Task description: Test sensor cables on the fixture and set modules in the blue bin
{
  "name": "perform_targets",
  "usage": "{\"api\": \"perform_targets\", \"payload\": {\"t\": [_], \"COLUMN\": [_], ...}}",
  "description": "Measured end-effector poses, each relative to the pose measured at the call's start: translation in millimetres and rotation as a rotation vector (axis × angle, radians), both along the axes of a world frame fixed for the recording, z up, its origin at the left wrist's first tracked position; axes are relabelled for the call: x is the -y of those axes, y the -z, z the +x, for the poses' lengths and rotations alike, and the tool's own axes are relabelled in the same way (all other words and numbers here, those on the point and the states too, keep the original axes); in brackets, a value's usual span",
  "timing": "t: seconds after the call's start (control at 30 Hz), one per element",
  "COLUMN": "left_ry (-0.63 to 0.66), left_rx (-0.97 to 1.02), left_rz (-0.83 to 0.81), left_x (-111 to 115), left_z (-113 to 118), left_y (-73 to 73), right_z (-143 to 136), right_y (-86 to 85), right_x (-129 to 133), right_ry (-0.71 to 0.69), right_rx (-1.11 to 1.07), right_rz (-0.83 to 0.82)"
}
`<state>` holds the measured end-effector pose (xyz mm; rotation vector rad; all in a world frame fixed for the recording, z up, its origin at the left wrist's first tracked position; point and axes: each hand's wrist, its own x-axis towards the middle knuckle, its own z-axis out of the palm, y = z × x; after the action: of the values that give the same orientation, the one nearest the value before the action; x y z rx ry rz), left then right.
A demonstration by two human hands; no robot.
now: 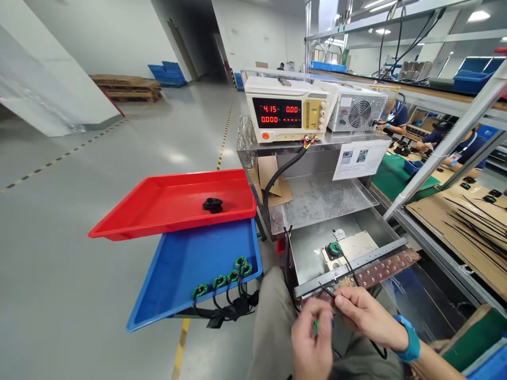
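My left hand (312, 340) is closed low in the view over my lap, pinching a small green part whose shape is mostly hidden by the fingers. My right hand (366, 315), with a blue wristband, pinches a thin black wire (344, 262) that runs up to a green coil (335, 248) seated on the metal fixture plate (352, 247). The two hands nearly touch just below a brown perforated strip (386, 267).
A blue tray (186, 269) on my left holds several green coils (233, 274) with black leads. Above it a red tray (178, 203) holds one black part (213, 205). A power supply (285, 108) with red digits stands on the metal stand. Other people work at a bench on the far right.
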<state>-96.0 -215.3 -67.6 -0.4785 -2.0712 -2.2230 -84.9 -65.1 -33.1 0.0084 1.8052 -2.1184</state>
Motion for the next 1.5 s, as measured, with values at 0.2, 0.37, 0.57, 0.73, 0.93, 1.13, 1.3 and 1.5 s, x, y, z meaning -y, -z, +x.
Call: {"api": "perform_targets", "payload": {"t": [0.2,0.37,0.57,0.73,0.93,1.13,1.3,1.5], "left_ry": [0.242,0.409,0.602,0.574,0.226,0.068,0.113,0.257], "left_rx": [0.733,1.065,1.299,1.501,1.161,0.82,0.502,0.264], "left_rz": [0.298,0.572,0.859,0.92,0.551,0.063,-0.371,-0.588], "left_x": [27.0,41.4,51.5,51.3,51.0,58.2,60.1,55.7], "left_z": [-18.8,-8.1,10.5,13.7,13.7,16.7,20.2,28.5], "left_y": [-21.1,2.0,32.0,41.1,39.5,63.1,67.1,64.7], "right_z": [25.5,31.6,37.1,39.6,41.0,36.9,24.5,19.9], "right_y": [12.7,17.1,19.9,21.2,23.7,46.3,59.9,66.0], "right_x": [9.5,11.7,7.8,13.3,21.4,33.7,40.7,47.2], "right_ry": [-0.009,0.029,-0.023,-0.013,0.021,0.056,0.047,0.078], "right_rx": [-0.01,0.04,0.037,0.017,-0.122,0.025,0.381,0.573], "right_rz": [0.023,-0.001,0.064,0.247,0.736,0.915,0.67,0.403]}}
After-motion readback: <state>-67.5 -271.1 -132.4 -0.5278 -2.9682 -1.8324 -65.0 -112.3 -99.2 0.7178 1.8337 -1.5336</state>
